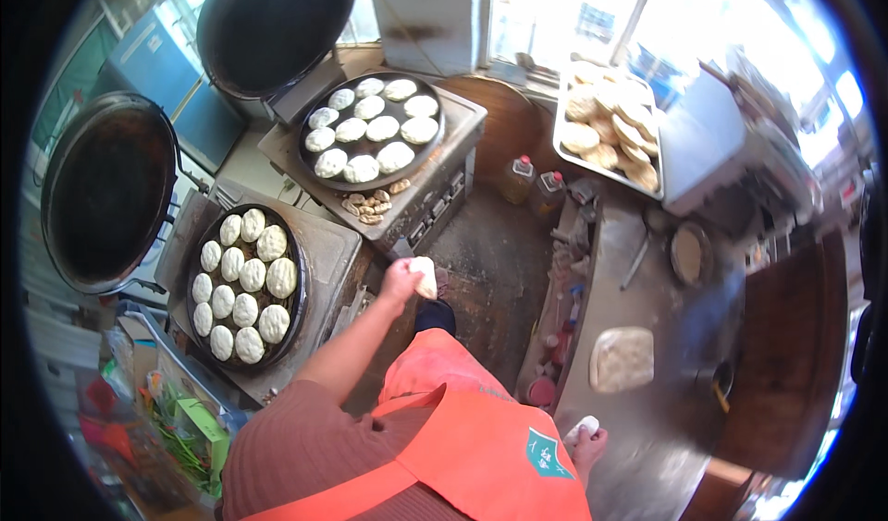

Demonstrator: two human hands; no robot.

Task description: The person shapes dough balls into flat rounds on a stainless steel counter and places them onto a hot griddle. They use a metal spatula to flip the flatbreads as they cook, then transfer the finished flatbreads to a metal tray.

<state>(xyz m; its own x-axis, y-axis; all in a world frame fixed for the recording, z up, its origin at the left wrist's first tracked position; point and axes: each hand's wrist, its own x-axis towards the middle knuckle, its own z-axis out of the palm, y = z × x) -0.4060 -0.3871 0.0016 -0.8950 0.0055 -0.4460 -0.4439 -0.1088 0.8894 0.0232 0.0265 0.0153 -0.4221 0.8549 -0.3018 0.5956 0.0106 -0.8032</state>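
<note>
My left hand [400, 282] grips a flattened, pale dough round [425, 277], held out over the floor beside the two griddles. Down at the right, by the counter's edge, my right hand [591, 446] holds another lump of white dough [581, 429], partly covered by the fingers. The nearer round griddle [302, 311] carries several pale dough rounds [253, 275]. More rounds [382, 128] sit on the farther griddle [441, 135]. On the metal counter [624, 415], a thicker, squarish slab of dough [622, 359] lies apart from my right hand.
Hinged black lids [107, 195] stand raised behind both griddles. Small browned pieces [368, 207] lie on the far stove's edge. A metal tray [559, 139] is heaped with browned flatbreads [610, 122]. Red-capped bottles [519, 181] stand on the floor. A bowl [690, 254] rests on the counter.
</note>
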